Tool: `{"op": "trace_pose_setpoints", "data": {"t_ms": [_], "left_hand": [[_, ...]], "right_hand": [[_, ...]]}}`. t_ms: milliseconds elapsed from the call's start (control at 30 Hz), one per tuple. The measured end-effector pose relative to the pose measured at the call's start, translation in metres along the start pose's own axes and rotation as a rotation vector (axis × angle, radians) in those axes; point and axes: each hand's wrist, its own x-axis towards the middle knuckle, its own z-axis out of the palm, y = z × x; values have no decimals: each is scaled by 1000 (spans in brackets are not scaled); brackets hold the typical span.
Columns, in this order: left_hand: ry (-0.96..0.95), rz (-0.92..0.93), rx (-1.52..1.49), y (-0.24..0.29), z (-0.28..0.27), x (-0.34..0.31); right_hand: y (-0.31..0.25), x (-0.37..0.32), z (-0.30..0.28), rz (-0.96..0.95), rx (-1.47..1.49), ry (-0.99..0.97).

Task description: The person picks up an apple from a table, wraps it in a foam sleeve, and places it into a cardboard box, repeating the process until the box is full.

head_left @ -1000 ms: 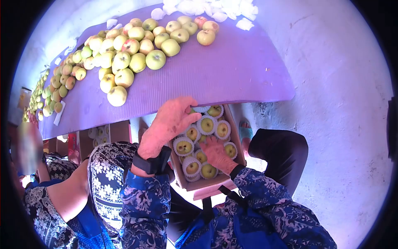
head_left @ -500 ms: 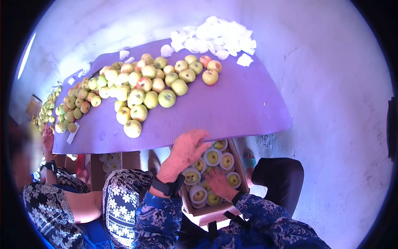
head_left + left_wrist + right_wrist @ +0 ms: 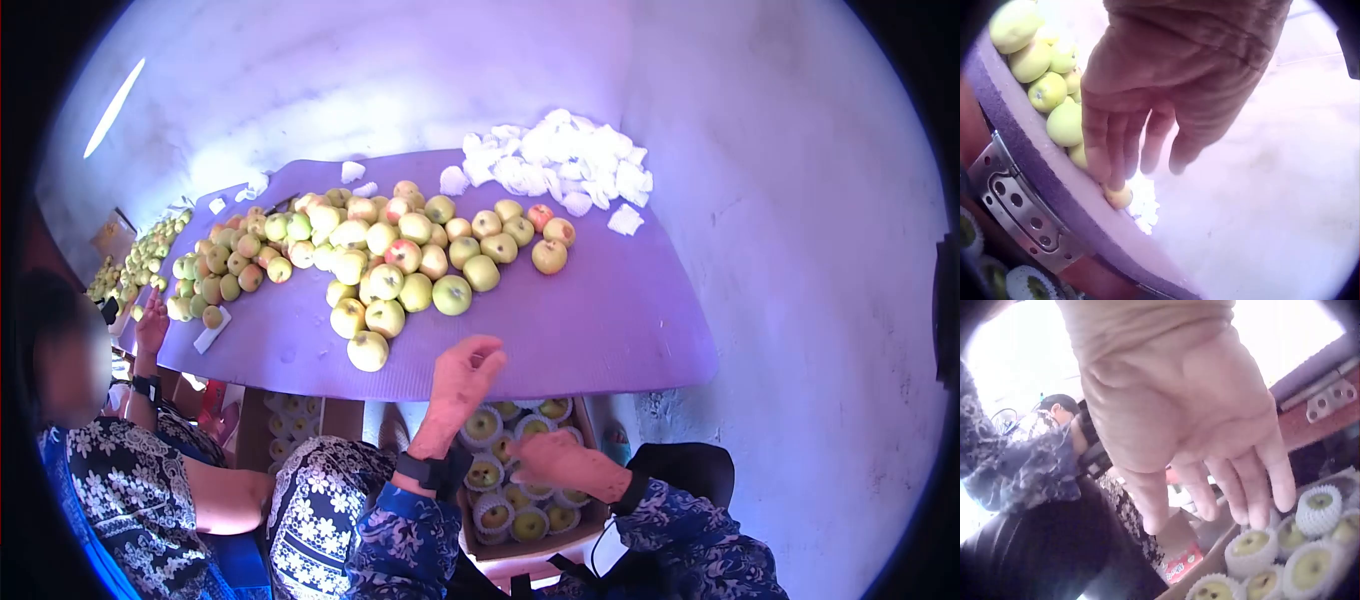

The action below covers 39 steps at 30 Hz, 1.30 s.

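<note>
My left hand (image 3: 465, 378) hovers over the near edge of the purple-covered table (image 3: 620, 350), its fingers loosely bent and nothing in them. In the left wrist view, its palm shows bare above the table edge. Below, a cardboard box (image 3: 598, 515) holds apples (image 3: 528, 524) in white foam nets. Over this box reaches my right hand (image 3: 570, 465), empty, with relaxed fingers. Netted apples (image 3: 1252, 544) appear just past those fingertips in the right wrist view. A pile of loose green and reddish apples (image 3: 452, 295) lies on the table beyond my left hand.
White foam nets (image 3: 570, 155) are heaped at the table's back right. To the left sits another person (image 3: 120, 470), one hand raised by the table. A second box (image 3: 345, 420) with netted apples stands under the table. A pale wall (image 3: 800, 300) rises at the right.
The head view has tilted up, showing more of the table and wall. My right hand has lifted off the netted apples. My left hand has shifted from the box side to over the table edge.
</note>
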Motion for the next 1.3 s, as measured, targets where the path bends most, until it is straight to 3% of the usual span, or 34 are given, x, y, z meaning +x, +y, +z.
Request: {"op": "trace_pose_setpoints", "data": {"t_ms": [33, 133, 167, 233, 333, 500, 667, 900, 1133, 1300], "left_hand": [[86, -85, -224, -1, -2, 2], [350, -253, -656, -1, -10, 1], [438, -294, -760, -1, -13, 0], [497, -338, -846, -8, -14, 0], [521, -377, -910, -13, -12, 1], [488, -412, -946, -17, -12, 5], [460, -424, -945, -17, -12, 7], [477, -434, -917, -6, -6, 6], [325, -448, -863, -10, 13, 1], [315, -482, -884, -2, 23, 9]], "right_hand": [[1, 3, -18, 29, 6, -54], [12, 15, -51, 0, 121, 171], [15, 22, -55, -39, 112, 330], [25, 46, -62, -118, 90, 657], [21, 88, -92, -157, -14, 800], [36, 169, -96, -98, -263, 815], [34, 192, -105, -23, -336, 717], [41, 184, -117, -10, -286, 630], [79, 168, -145, -94, -215, 843], [126, 161, -176, 65, -207, 880]]}}
